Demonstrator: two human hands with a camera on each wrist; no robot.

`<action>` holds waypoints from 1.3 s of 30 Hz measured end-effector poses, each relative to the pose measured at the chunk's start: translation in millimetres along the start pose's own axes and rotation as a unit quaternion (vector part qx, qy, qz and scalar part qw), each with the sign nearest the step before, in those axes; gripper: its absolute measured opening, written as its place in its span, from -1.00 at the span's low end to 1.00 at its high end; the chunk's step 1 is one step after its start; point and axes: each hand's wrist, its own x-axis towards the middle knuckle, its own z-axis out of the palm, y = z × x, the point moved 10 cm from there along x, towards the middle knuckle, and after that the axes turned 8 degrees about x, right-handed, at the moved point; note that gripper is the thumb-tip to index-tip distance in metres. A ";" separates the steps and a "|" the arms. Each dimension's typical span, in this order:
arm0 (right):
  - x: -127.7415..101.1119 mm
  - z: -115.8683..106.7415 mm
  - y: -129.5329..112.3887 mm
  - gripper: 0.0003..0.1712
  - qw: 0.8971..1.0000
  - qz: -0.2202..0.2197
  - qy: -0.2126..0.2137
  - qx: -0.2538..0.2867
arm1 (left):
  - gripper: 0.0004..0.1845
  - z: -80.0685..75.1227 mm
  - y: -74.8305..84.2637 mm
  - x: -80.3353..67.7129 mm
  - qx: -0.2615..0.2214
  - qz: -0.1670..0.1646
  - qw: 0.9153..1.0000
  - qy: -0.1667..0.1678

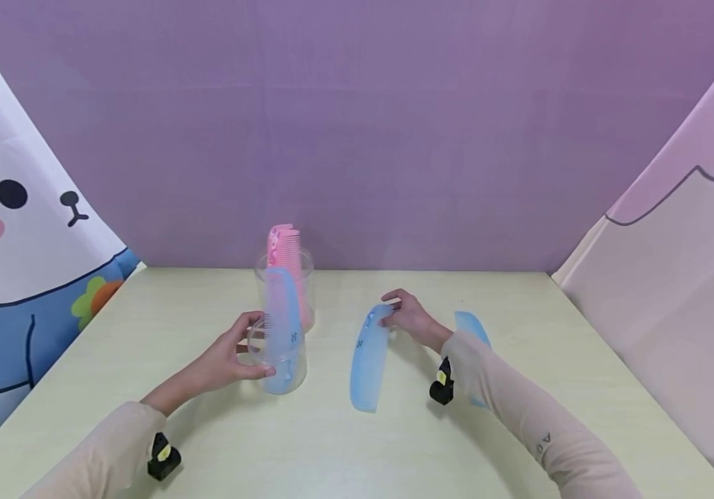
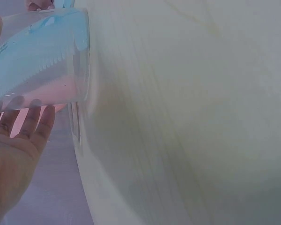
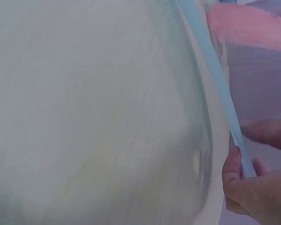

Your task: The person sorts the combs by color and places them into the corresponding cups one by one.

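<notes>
My left hand grips a clear plastic cup near the table's middle, its thumb and fingers around the wall. Inside that cup a blue comb stands upright, teeth facing left. In the left wrist view the fingers lie against the side of the cup. With my right hand I pinch a second blue comb by its far end. The right wrist view shows this comb edge-on, slanting up from the table between thumb and fingers.
Behind the near cup stands another clear cup holding pink combs upright. A further blue comb lies on the table, partly hidden under my right forearm. A purple cloth hangs along the table's back edge.
</notes>
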 end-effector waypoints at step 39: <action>-21.7 -16.3 -96.1 -0.59 0.982 -0.103 0.083 0.135 | -0.13 1.1 0.1 -0.4 0.010 -0.005 1.000 -0.003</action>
